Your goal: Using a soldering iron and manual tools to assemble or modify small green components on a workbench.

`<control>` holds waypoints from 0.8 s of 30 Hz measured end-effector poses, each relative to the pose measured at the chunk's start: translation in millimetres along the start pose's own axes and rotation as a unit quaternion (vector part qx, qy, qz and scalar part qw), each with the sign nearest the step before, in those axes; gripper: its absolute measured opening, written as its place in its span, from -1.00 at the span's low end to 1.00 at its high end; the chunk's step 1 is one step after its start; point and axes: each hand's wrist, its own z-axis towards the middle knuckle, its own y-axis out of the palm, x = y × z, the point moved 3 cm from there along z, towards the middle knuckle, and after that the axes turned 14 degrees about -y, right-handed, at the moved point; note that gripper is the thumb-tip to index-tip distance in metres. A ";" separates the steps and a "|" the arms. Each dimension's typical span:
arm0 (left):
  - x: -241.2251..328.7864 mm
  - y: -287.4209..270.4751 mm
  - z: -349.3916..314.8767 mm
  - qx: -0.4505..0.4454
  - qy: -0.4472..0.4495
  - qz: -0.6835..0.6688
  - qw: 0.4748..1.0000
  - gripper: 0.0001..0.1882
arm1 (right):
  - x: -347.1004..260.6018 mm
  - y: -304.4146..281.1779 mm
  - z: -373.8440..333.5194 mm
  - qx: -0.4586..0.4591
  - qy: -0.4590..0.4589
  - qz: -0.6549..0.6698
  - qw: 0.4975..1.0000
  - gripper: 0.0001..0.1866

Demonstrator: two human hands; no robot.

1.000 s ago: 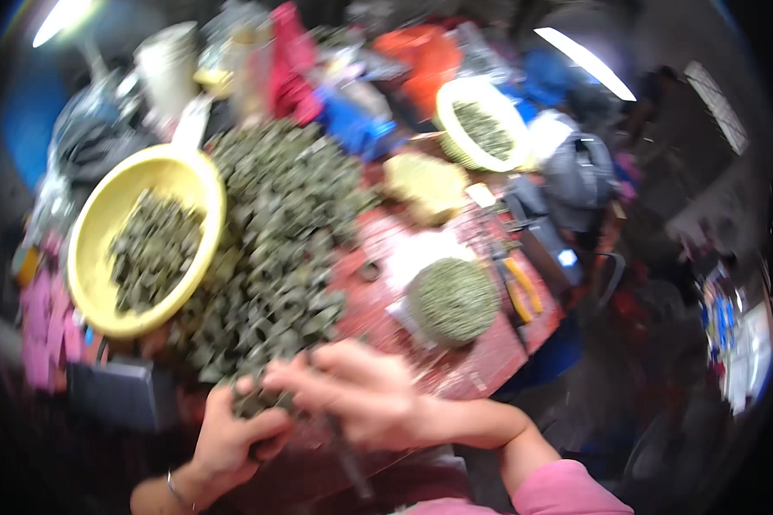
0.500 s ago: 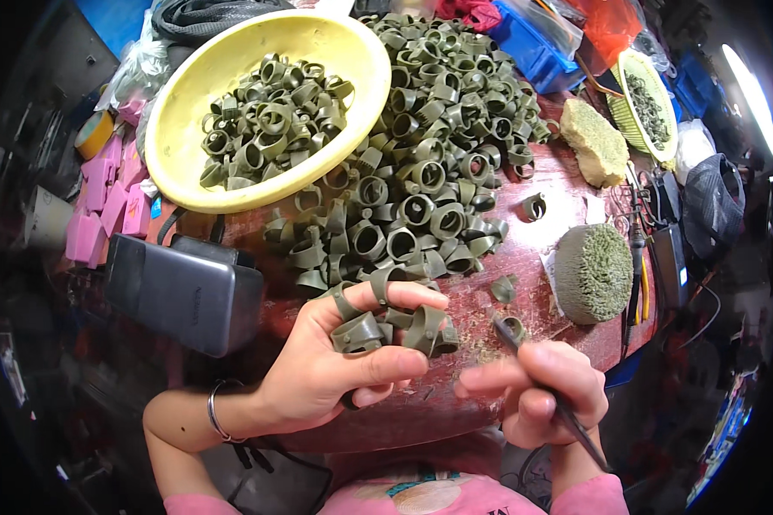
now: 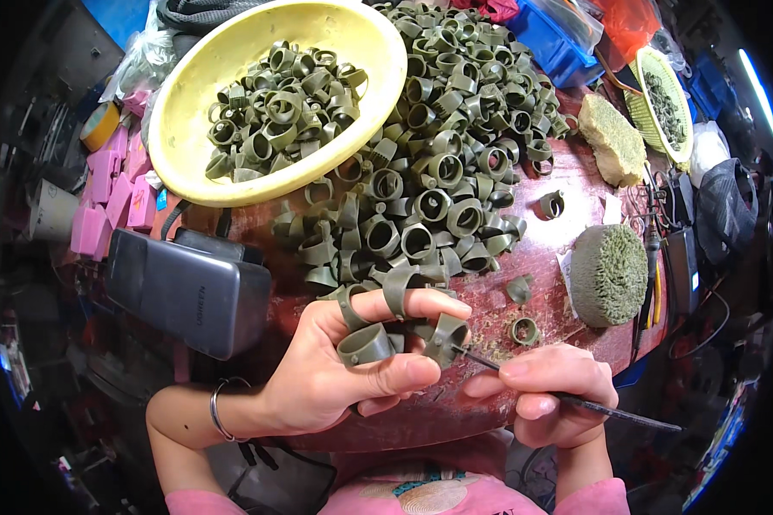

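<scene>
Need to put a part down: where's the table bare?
Bare red tabletop shows between the ring pile and green block, below one loose ring; also a near-edge strip between left hand and pink shirt. Crowded: around the yellow basin.

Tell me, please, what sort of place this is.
Probably a workshop: a heap of similar green rings lies on the red table, more sit in a yellow basin, and the right hand holds a thin dark tool at one ring.

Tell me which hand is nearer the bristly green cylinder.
Right. In the picture, the right hand is below the cylinder; the left hand is farther, to its lower left.
</scene>
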 end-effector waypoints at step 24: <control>1.1 0.8 1.3 0.029 0.015 0.149 0.988 -0.56 | 8.2 -4.7 -4.8 -0.008 -0.062 0.049 0.997 -0.86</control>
